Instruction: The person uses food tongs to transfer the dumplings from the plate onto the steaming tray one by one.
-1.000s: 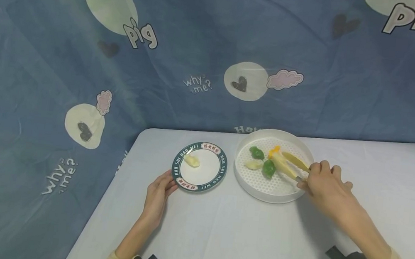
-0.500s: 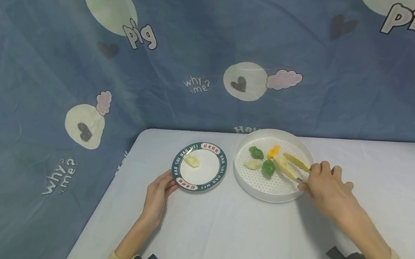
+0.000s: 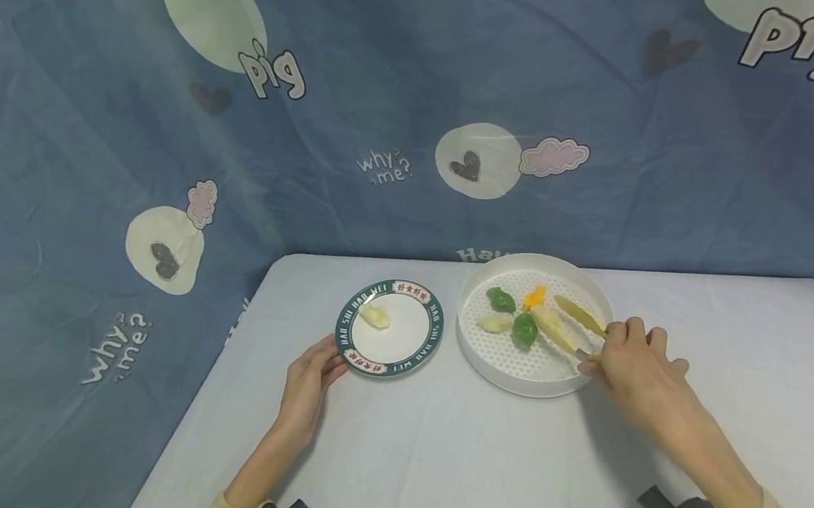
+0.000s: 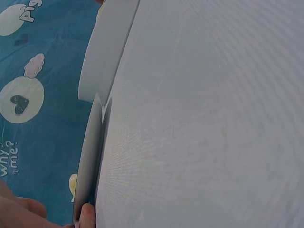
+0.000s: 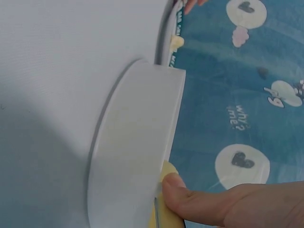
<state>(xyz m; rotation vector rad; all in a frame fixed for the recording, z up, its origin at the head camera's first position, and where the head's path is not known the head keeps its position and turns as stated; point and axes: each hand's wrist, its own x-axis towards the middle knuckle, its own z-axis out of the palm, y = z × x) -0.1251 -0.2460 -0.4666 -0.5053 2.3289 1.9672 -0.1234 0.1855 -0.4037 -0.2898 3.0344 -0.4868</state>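
My left hand [image 3: 306,383] pinches the near-left rim of a small green-rimmed plate [image 3: 410,332]. In the left wrist view this plate [image 4: 88,152] appears edge-on. One pale yellow piece [image 3: 376,316] lies on it. With my right hand [image 3: 641,375] I hold yellow tongs [image 3: 554,331] over a round white tray [image 3: 519,384], their two arms apart. The lower arm's tip is close to an orange piece [image 3: 534,296]; whether they touch I cannot tell. Beside it lie two green pieces [image 3: 524,331] and a pale yellow one [image 3: 496,322]. My thumb [image 5: 175,189] presses the tongs in the right wrist view.
The white-covered table [image 3: 446,462] carries the plate on the left and the tray to its right, nearly touching. Behind the table's far edge hangs a blue printed cloth [image 3: 363,102]. The tray has a raised wall [image 5: 137,123].
The tongs' lower arm has drawn back slightly from over the orange piece, which now shows more fully. The gap between the tongs' arms looks a little wider. My left hand and plate stay put.
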